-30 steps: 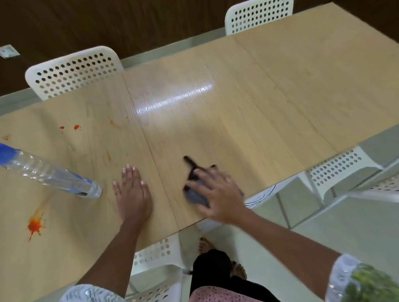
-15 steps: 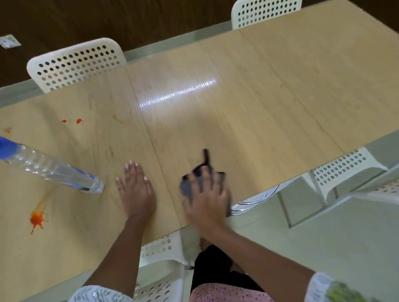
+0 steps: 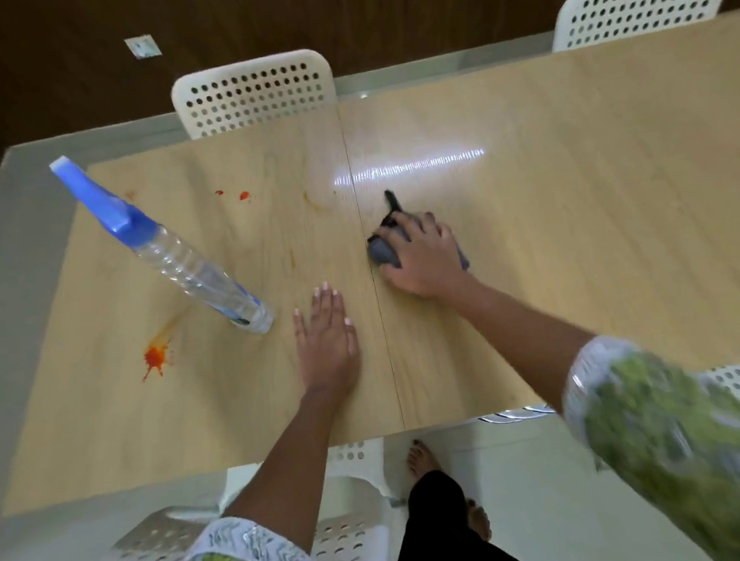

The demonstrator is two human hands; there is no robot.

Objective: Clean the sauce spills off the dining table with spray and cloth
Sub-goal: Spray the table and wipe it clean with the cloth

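The right hand (image 3: 424, 257) lay palm-down over a dark grey cloth (image 3: 381, 252) on the table (image 3: 579, 215), fingers curled over the bunched fabric and gripping it. The cloth sat just right of the seam between the 2 table panels, with a thin tail of fabric sticking out past the fingertips toward the far edge. The left hand (image 3: 327, 343) rested flat on the table with fingers extended, holding nothing, just left of the seam and near the base of the spray bottle (image 3: 185, 262).

The spray bottle stood on the table with its blue trigger head at the top; the wide lens made it appear to lean. Its clear body appeared nearly empty, so it would likely be light and easy to tip. Best hold: the neck, below the trigger.

Remaining sauce: 1 large orange-red splat (image 3: 156, 357) near the left end of the table, 2 small red spots (image 3: 242, 196) toward the far edge, and faint orange streaks (image 3: 313, 200) just left of the seam.

The cloth was soft and limp; it would likely bunch and slide on the smooth laminate unless pressed flat under the palm. Wiping appeared to be in progress, with the left-side spills not yet reached.
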